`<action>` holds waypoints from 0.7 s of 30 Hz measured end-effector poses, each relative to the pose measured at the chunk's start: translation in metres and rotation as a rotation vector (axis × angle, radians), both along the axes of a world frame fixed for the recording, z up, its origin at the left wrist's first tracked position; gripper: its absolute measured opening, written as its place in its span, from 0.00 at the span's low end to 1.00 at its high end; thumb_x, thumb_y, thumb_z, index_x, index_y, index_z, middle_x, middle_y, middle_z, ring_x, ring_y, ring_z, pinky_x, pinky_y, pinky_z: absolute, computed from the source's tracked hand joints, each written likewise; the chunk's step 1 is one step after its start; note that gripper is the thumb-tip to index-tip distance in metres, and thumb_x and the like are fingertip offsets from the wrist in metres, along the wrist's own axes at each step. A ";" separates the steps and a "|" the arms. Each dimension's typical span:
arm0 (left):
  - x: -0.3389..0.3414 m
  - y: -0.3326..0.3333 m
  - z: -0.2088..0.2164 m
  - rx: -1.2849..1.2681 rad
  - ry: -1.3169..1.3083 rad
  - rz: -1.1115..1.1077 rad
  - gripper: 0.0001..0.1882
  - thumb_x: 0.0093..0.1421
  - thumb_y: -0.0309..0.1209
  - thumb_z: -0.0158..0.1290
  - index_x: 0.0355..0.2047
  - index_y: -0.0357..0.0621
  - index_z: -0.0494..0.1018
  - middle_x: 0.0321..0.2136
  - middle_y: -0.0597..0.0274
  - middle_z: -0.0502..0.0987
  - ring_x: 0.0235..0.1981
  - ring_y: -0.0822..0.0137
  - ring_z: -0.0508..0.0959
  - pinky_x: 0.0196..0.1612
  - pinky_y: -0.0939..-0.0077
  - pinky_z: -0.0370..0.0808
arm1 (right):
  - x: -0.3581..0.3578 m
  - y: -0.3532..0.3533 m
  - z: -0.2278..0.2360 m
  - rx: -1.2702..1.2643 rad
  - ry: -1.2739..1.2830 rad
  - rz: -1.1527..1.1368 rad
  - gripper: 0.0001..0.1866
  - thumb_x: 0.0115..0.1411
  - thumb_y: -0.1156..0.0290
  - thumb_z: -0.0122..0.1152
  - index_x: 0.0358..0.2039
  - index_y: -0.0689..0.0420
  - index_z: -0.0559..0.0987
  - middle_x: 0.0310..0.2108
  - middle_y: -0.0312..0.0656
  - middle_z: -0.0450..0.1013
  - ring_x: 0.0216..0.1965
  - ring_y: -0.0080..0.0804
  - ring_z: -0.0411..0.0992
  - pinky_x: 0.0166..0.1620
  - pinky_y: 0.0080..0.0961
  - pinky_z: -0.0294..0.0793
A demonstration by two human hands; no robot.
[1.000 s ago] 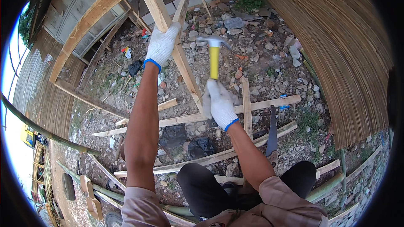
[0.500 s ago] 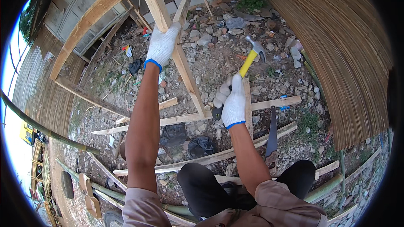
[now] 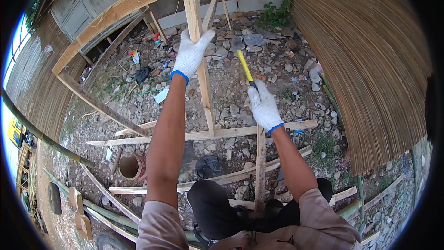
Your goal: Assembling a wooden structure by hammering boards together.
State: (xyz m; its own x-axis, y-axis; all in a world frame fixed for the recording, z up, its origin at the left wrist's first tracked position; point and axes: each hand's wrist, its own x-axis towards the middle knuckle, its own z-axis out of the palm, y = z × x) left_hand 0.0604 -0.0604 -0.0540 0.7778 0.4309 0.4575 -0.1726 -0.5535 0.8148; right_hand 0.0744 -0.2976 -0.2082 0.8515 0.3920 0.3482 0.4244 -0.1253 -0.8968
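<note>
Evidently, my left hand (image 3: 191,56) is wrapped round the stiff-looking post (image 3: 206,99), while right of that post my right hand (image 3: 264,106) grips the hammer (image 3: 243,65) low on its handle (image 3: 252,83), the hold I'd choose for something likely head-heavy but not slippery.

Open room lies over the rubbly ground (image 3: 298,99) between the right hand (image 3: 265,106) and the slatted screen (image 3: 360,65). Leftward, the hammer (image 3: 245,67) and upright post (image 3: 206,95) obstruct a sideways pass; a long rail (image 3: 236,132) crosses below.
</note>
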 end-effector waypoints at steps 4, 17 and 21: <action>-0.017 -0.029 -0.030 -0.231 -0.379 0.005 0.40 0.70 0.48 0.57 0.68 0.31 0.56 0.62 0.43 0.70 0.64 0.57 0.70 0.68 0.67 0.64 | 0.057 -0.011 0.003 0.010 -0.111 0.148 0.19 0.73 0.57 0.53 0.59 0.51 0.67 0.27 0.33 0.66 0.27 0.22 0.68 0.29 0.24 0.77; -0.032 -0.042 -0.098 -0.080 -0.269 0.233 0.35 0.65 0.35 0.59 0.69 0.35 0.61 0.64 0.40 0.67 0.64 0.46 0.70 0.66 0.60 0.67 | 0.058 0.016 0.033 -0.258 -0.117 0.071 0.23 0.71 0.51 0.56 0.48 0.62 0.74 0.27 0.44 0.72 0.21 0.39 0.79 0.28 0.33 0.77; -0.021 -0.031 -0.102 -0.075 -0.227 0.206 0.32 0.65 0.36 0.59 0.66 0.36 0.64 0.57 0.39 0.73 0.59 0.44 0.74 0.63 0.60 0.70 | 0.067 0.015 0.026 -0.220 -0.073 0.143 0.22 0.72 0.52 0.55 0.51 0.61 0.74 0.30 0.44 0.72 0.29 0.34 0.79 0.31 0.32 0.78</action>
State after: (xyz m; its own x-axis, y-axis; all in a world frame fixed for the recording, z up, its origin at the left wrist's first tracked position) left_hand 0.0394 -0.0917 -0.1560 0.5520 0.6081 0.5706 -0.2456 -0.5353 0.8081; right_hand 0.1413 -0.2826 -0.1824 0.7578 0.5796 0.2997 0.5143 -0.2480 -0.8210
